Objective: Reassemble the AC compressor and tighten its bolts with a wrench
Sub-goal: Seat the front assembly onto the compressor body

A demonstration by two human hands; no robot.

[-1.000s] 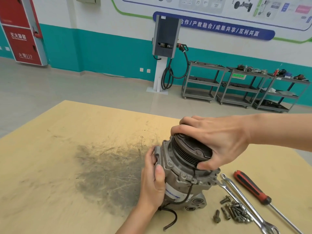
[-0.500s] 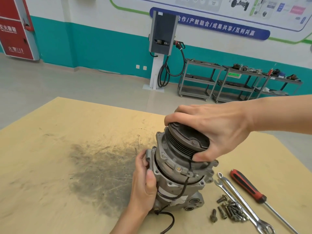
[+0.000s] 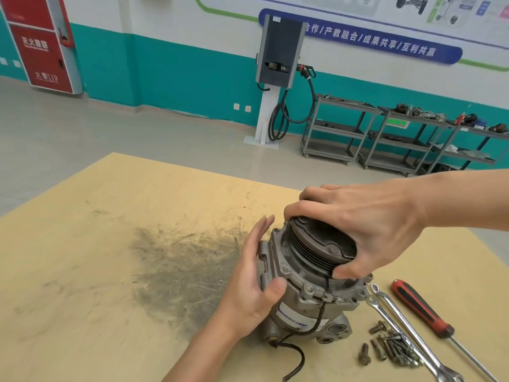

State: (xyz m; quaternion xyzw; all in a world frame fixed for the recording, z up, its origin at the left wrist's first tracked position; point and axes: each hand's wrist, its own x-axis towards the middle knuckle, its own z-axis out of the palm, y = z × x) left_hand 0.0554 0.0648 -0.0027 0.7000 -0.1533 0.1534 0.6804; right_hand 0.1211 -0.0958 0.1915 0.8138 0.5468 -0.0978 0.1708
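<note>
The AC compressor (image 3: 305, 288) stands tilted on the scuffed wooden table (image 3: 110, 244), toward its near right part, with the dark grooved pulley (image 3: 316, 246) at its upper end and the grey housing below. The right hand (image 3: 366, 230) comes in from the right and clamps over the pulley — fingers curled across its far rim, thumb pressed on the near rim. The left hand (image 3: 256, 277) lies against the left side of the housing with fingers straight and together; its thumb rests on the body, and it does not wrap around it. A black wire (image 3: 297, 357) runs down the housing and loops onto the table in front.

Just to the right of the compressor lie two wrenches (image 3: 399, 323) side by side, one open end almost touching the housing flange. Between and beside them sits a small heap of bolts (image 3: 391, 346). A screwdriver (image 3: 421, 307) with a red and black handle lies a little farther right, parallel to the wrenches.

Beyond the table — across a pale floor — a grey charging unit (image 3: 281, 51) with a coiled cable stands against the teal and white wall, and metal shelf carts (image 3: 366, 133) line up to its right.
</note>
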